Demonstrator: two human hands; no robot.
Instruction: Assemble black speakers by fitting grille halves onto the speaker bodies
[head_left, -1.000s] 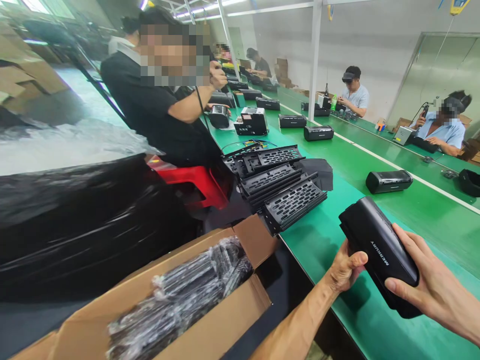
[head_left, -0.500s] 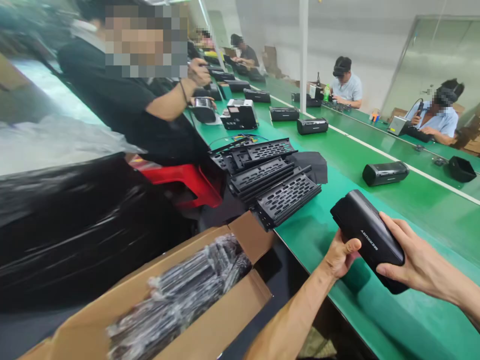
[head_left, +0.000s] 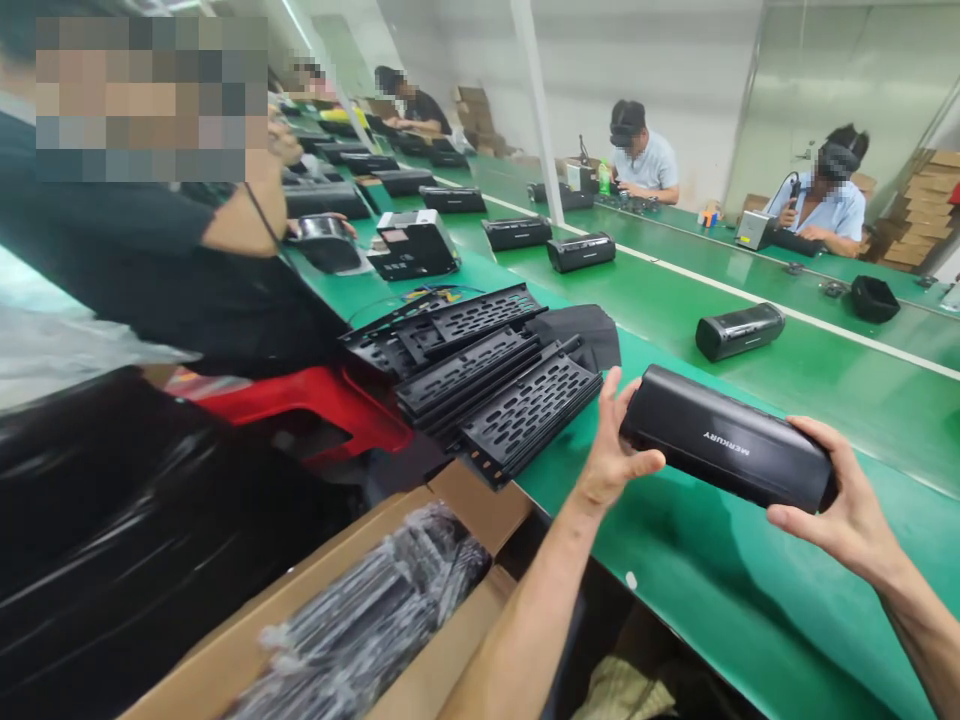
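Through the head camera I have one view to work from, and the black Merkury speaker (head_left: 724,437) sits between my two hands, above the green workbench (head_left: 720,590). My left hand (head_left: 616,440) is spread wide at the speaker's left end, with the thumb under it. My right hand (head_left: 829,495) wraps narrowly around the far end, fingers curled on top.

Just left of the speaker lie at least three perforated black grille panels (head_left: 529,415), overlapping, with a black cloth (head_left: 581,335) behind them. Below the panels, an open cardboard box (head_left: 472,505) holds plastic-wrapped bundles (head_left: 360,625). Farther left of the speaker are a black plastic sheet (head_left: 97,520) and a red stool (head_left: 300,400), and one co-worker in a black shirt (head_left: 150,270) sits beside the bench.

Beyond the speaker I count four more black speakers (head_left: 739,332) on the bench, and two co-workers in pale shirts (head_left: 641,145) sit across it
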